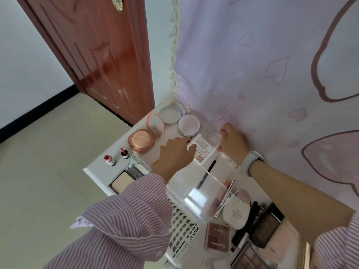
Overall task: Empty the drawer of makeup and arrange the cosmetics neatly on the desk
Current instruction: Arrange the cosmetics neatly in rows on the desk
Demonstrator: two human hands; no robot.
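Note:
A small glittery eyeshadow palette [202, 151] lies on the white desk [95, 170] near the curtain. My left hand [174, 157] rests over its near side with the fingers spread. My right hand [233, 141] is closed at the palette's far side, pinching what looks like its clear lid [211, 136]. In front of both hands stands a clear acrylic drawer [200, 191] with a black pencil [208, 171] and a thin wand [228, 193] in it. An open pink compact [144, 137], a loose powder jar [188, 125] and the jar's round lid [170, 115] sit at the desk's far end.
Two small red bottles [109, 160] [124, 153] and a mirrored powder compact [127, 176] line the left edge. Nearer me lie a lash box [184, 230], a brown palette [217, 237], a white oval case [236, 214] and dark palettes [266, 226]. A pink curtain [272, 74] hangs right.

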